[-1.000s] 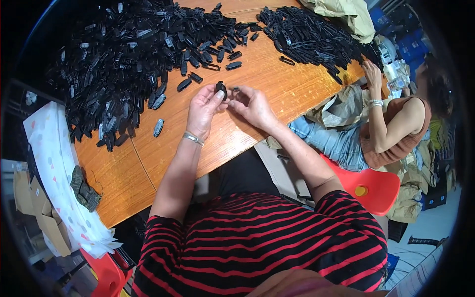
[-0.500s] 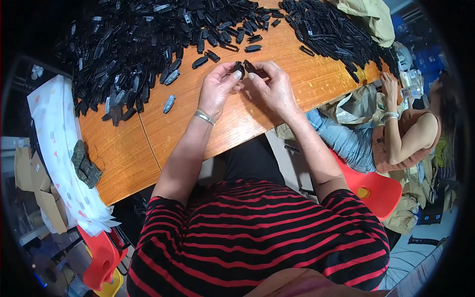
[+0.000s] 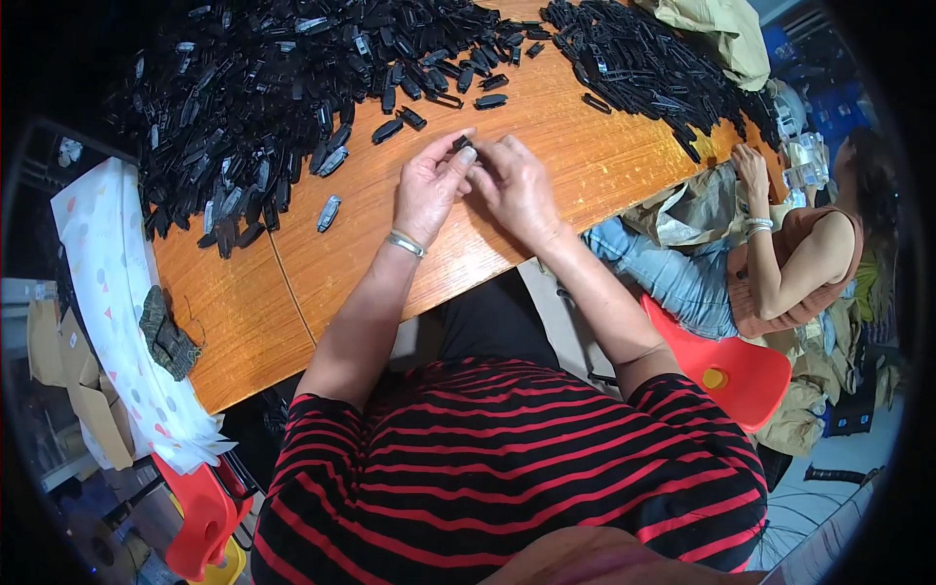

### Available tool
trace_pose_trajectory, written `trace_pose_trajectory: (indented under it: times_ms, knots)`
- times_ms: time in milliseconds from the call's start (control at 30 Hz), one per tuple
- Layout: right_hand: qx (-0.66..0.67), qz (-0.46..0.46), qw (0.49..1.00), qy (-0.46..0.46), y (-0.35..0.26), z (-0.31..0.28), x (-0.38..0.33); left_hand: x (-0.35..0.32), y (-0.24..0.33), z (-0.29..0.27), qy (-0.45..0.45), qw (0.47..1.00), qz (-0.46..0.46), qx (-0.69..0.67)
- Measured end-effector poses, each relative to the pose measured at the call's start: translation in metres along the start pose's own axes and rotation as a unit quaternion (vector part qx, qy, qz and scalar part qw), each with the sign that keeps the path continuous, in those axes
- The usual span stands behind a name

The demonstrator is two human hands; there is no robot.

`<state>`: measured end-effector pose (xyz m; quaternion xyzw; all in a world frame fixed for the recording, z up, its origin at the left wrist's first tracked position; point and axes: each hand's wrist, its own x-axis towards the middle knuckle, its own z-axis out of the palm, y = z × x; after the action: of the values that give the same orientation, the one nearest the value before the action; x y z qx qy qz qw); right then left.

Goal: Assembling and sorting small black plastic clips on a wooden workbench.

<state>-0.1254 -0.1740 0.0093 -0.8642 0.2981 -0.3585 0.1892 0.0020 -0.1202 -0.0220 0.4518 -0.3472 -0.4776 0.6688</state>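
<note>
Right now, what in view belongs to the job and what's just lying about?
Likely in use:
black part in left hand
left heap of black parts
right heap of black parts

Likely lying about:
crumpled greenish cloth
spotted white sheet
cardboard

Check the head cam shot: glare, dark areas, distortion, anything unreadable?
Head view: pale glare on the wooden table toward its near edge; head view: the large black pile is dark, many parts merging; head view: fisheye image, blacked-out corners; head view: the small black piece pinched in the left hand is partly covered, fine detail unreadable.
</note>
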Motion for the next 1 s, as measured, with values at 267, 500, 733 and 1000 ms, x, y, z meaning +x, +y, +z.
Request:
trace_pose_trajectory:
  times_ms: [267, 500, 733, 1000]
  knots:
    - [0.035, 0.066, 0.997, 0.034, -0.004, 0.02, -0.01, 0.007, -0.005, 0.001, 0.015, 0.999, 0.029, -0.02]
    - [0.085, 0.097, 0.992, 0.006, -0.001, 0.028, -0.006, 0.002, -0.001, -0.006, 0.044, 0.998, 0.003, -0.045]
    - [-0.108, 0.162, 0.981, -0.014, 0.096, -0.045, 0.053, 0.002, 0.011, -0.006, 0.079, 0.991, -0.058, -0.092]
    - [-0.35, 0.135, 0.922, -0.1, 0.188, -0.067, 0.074, 0.006, 0.008, -0.012, 0.036, 0.997, -0.058, -0.025]
